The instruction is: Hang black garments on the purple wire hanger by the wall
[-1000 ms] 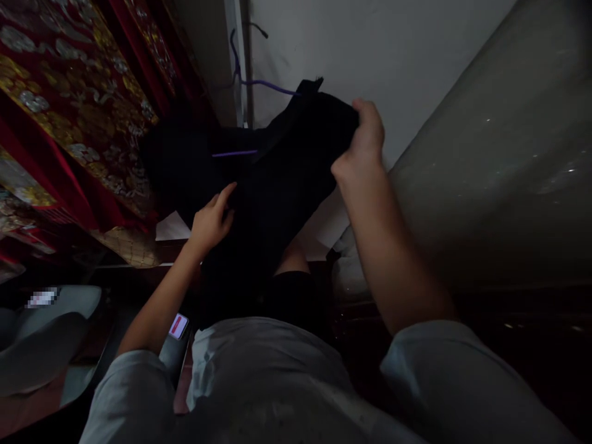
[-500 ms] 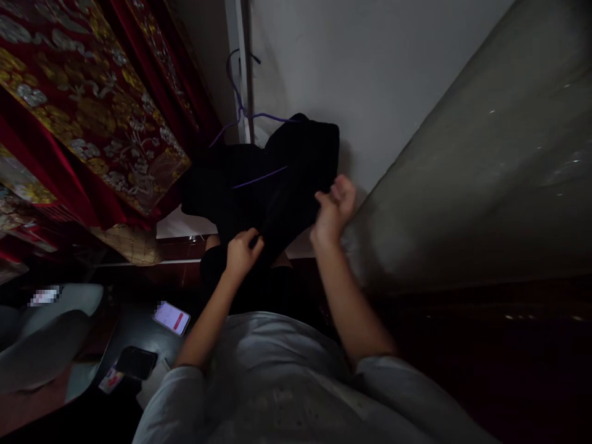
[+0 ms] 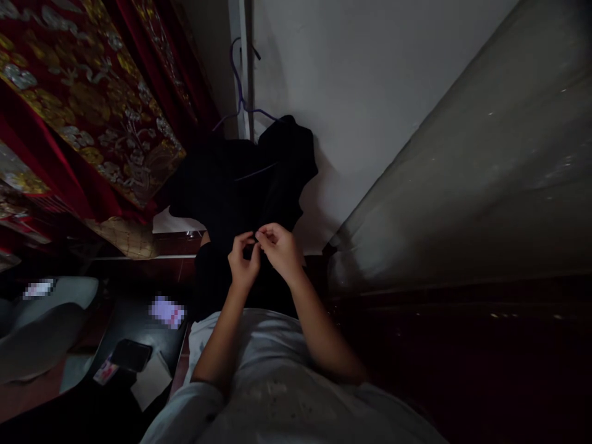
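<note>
A black garment (image 3: 208, 179) hangs open at the neck on a purple hanger (image 3: 241, 98), which is hooked at a pale upright post. At the garment's lower front, my left hand (image 3: 244, 262) pinches the cloth between thumb and fingers. Close beside it, almost fingertip to fingertip, my right hand (image 3: 279, 250) pinches at the same spot. Whether something small lies between the fingertips is too dark to make out.
Red cloth with gold and silver embroidery (image 3: 92, 92) hangs at the left. A plastic-covered slanted surface (image 3: 481, 179) fills the right, beside a pale wall (image 3: 361, 80). At lower left, a lit phone (image 3: 167, 313), a dark flat object (image 3: 131, 356) and white paper (image 3: 152, 380) lie on a dark surface.
My right hand has come left and down from the garment's right side to meet my left hand at the front. The garment's right side has dropped inward.
</note>
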Action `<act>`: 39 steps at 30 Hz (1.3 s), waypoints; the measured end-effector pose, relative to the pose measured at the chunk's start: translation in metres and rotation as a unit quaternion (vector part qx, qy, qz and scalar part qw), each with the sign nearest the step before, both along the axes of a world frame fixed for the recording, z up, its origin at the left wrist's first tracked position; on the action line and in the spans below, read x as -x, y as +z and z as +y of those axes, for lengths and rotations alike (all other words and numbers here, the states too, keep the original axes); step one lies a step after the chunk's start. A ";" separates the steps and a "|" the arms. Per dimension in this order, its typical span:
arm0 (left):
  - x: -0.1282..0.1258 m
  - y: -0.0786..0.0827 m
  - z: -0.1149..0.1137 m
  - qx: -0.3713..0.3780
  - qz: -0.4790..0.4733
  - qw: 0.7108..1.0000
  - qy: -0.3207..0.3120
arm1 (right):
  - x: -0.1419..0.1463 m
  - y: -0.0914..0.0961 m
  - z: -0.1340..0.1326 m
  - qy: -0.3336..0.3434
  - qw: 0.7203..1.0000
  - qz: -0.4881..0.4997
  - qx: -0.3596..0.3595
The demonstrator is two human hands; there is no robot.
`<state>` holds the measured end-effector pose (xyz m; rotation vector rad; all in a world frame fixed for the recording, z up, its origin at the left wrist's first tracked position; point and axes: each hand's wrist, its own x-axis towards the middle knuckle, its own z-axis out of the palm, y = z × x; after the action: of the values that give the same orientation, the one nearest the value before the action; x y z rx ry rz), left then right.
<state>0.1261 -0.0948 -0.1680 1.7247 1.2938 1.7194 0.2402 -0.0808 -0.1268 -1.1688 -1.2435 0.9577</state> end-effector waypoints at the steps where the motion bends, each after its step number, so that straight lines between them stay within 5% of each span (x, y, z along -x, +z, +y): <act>1: 0.002 0.002 0.000 -0.008 0.005 1.000 0.002 | -0.002 0.003 -0.003 0.007 1.000 -0.010 0.011; 9: 0.010 0.010 -0.004 -0.010 0.041 0.999 0.025 | -0.013 0.011 -0.010 0.130 0.989 0.034 0.067; 15: 0.002 0.021 -0.006 -0.016 0.104 0.993 0.044 | -0.001 0.024 -0.010 0.028 0.980 0.188 0.067; 18: 0.006 0.020 0.004 -0.005 0.116 0.992 0.049 | 0.001 0.056 0.019 0.024 0.976 0.216 0.029; 24: 0.026 0.001 0.050 0.059 0.126 0.989 0.039 | -0.002 0.157 0.091 0.052 0.972 0.230 -0.002; 28: 0.030 0.004 0.067 0.139 0.207 0.969 0.003 | 0.000 0.169 0.095 0.072 0.976 0.204 -0.001; 31: 0.029 0.038 0.072 0.097 0.211 0.972 -0.045 | 0.002 0.153 0.090 0.083 0.983 0.163 -0.026; 35: 0.029 0.116 0.091 -0.117 0.167 0.979 -0.033 | -0.001 0.143 0.087 0.081 0.986 0.141 -0.046; 39: 0.022 0.174 0.116 -0.197 0.227 0.954 -0.023 | -0.009 0.148 0.089 0.071 0.987 0.115 -0.086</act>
<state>0.1042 0.0209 0.0064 2.4731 1.1123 1.6990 0.2489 0.0085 0.0208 -0.8176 -1.2073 1.0377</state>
